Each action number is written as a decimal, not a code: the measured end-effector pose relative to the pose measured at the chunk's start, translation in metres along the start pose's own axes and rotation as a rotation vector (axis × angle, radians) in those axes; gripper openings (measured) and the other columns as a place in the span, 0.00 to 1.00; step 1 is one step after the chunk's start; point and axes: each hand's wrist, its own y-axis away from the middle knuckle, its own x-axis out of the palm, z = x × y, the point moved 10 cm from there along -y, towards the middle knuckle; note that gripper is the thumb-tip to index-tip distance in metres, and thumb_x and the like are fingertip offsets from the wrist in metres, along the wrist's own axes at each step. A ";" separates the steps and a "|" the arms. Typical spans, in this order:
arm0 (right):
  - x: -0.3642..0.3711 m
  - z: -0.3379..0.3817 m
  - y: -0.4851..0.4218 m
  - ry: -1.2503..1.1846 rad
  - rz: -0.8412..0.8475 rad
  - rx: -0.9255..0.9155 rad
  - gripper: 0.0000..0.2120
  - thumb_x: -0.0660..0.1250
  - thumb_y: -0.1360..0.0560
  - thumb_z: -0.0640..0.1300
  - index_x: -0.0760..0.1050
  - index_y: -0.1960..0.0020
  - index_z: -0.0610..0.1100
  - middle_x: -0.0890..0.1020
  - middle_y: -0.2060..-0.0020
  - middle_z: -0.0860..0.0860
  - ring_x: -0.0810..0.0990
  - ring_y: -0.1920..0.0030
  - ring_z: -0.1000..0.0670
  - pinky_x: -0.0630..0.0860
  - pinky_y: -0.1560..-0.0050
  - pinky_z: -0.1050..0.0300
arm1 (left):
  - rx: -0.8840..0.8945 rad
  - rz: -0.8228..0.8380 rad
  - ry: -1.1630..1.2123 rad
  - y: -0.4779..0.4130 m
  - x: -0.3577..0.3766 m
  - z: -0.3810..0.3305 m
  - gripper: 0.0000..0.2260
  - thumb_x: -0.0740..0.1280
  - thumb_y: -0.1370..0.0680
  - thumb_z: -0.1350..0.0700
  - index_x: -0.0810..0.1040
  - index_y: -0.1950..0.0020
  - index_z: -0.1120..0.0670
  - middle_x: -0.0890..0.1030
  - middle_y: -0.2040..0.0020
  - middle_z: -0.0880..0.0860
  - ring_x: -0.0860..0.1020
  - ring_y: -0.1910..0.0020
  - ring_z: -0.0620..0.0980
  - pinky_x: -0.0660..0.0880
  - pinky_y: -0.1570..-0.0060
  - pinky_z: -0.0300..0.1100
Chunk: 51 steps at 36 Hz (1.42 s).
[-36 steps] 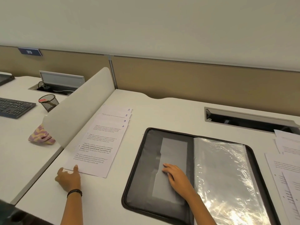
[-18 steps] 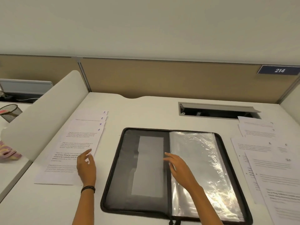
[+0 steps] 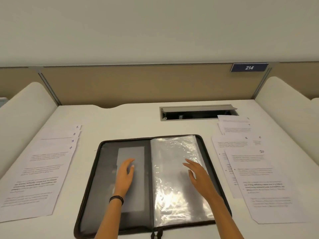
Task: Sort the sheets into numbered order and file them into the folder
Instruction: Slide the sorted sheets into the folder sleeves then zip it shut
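Nearest to where the person sits, the black zip folder lies open flat on the counter, and both hands are on it. The left hand, a dark band at its wrist, lies with fingers straight and loosely together on the grey pocket of the inside cover. The right hand has its fingers spread over the top clear sleeve; whether it presses or just hovers I cannot tell. Neither hand holds a sheet. To the left of the folder a fanned stack shows 1 to 4 in order. To the right the loose sheets overlap out of order, 10 nearest, then 8, 5, 7 and 9. So I would judge the sorting half done and the filing not yet begun. Next, probably, the right pile wants ordering, or the sleeve's mouth opening for sheet 1. Beyond sit a cable hatch and a plate reading 214.
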 end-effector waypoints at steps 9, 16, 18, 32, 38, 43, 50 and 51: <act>-0.036 -0.041 0.016 -0.003 -0.075 0.059 0.18 0.61 0.21 0.36 0.72 0.33 0.48 0.70 0.34 0.57 0.67 0.33 0.58 0.60 0.30 0.63 | 0.064 0.167 -0.133 -0.003 0.084 -0.034 0.15 0.61 0.19 0.61 0.72 0.33 0.53 0.66 0.27 0.53 0.62 0.27 0.52 0.60 0.28 0.47; -0.061 -0.071 0.024 0.013 -0.147 0.114 0.17 0.62 0.22 0.37 0.74 0.35 0.46 0.74 0.34 0.51 0.72 0.35 0.54 0.59 0.34 0.67 | 0.087 0.252 -0.170 0.005 0.128 -0.045 0.17 0.60 0.18 0.56 0.68 0.29 0.52 0.59 0.24 0.50 0.53 0.23 0.50 0.52 0.28 0.44; -0.067 -0.081 0.026 0.008 -0.146 0.138 0.17 0.62 0.22 0.37 0.73 0.34 0.47 0.73 0.33 0.52 0.70 0.33 0.54 0.57 0.33 0.68 | 0.082 0.240 -0.184 0.006 0.136 -0.043 0.17 0.60 0.18 0.56 0.68 0.29 0.52 0.57 0.23 0.50 0.49 0.23 0.49 0.49 0.27 0.44; -0.112 -0.117 0.034 0.092 -0.231 0.124 0.17 0.65 0.23 0.37 0.75 0.35 0.46 0.75 0.35 0.50 0.65 0.35 0.59 0.49 0.32 0.67 | 0.112 0.018 -0.394 0.018 0.160 -0.038 0.23 0.54 0.21 0.45 0.70 0.29 0.52 0.57 0.23 0.53 0.48 0.24 0.50 0.46 0.25 0.52; -0.114 -0.142 0.032 0.033 -0.193 0.154 0.17 0.64 0.23 0.36 0.74 0.35 0.45 0.73 0.34 0.49 0.69 0.33 0.53 0.54 0.31 0.63 | 0.125 -0.018 -0.506 0.021 0.162 -0.041 0.29 0.45 0.22 0.40 0.69 0.28 0.51 0.59 0.23 0.54 0.53 0.23 0.53 0.49 0.25 0.52; -0.115 -0.156 0.032 0.010 -0.176 0.152 0.18 0.65 0.23 0.37 0.73 0.34 0.45 0.73 0.33 0.49 0.68 0.33 0.53 0.56 0.31 0.61 | 0.114 -0.020 -0.540 0.023 0.163 -0.043 0.30 0.44 0.22 0.39 0.67 0.27 0.51 0.58 0.23 0.53 0.52 0.23 0.53 0.49 0.25 0.51; -0.116 -0.177 0.033 -0.013 -0.127 0.200 0.18 0.63 0.22 0.40 0.71 0.32 0.45 0.70 0.31 0.48 0.66 0.30 0.49 0.56 0.30 0.59 | 0.098 -0.035 -0.535 0.023 0.163 -0.044 0.19 0.57 0.18 0.50 0.68 0.28 0.51 0.59 0.23 0.53 0.52 0.23 0.53 0.49 0.25 0.52; -0.116 -0.180 0.033 -0.013 -0.121 0.209 0.18 0.63 0.22 0.40 0.70 0.32 0.46 0.69 0.30 0.49 0.66 0.29 0.49 0.55 0.30 0.60 | 0.097 -0.038 -0.540 0.023 0.164 -0.043 0.18 0.58 0.18 0.51 0.68 0.28 0.51 0.59 0.23 0.53 0.52 0.23 0.53 0.49 0.25 0.52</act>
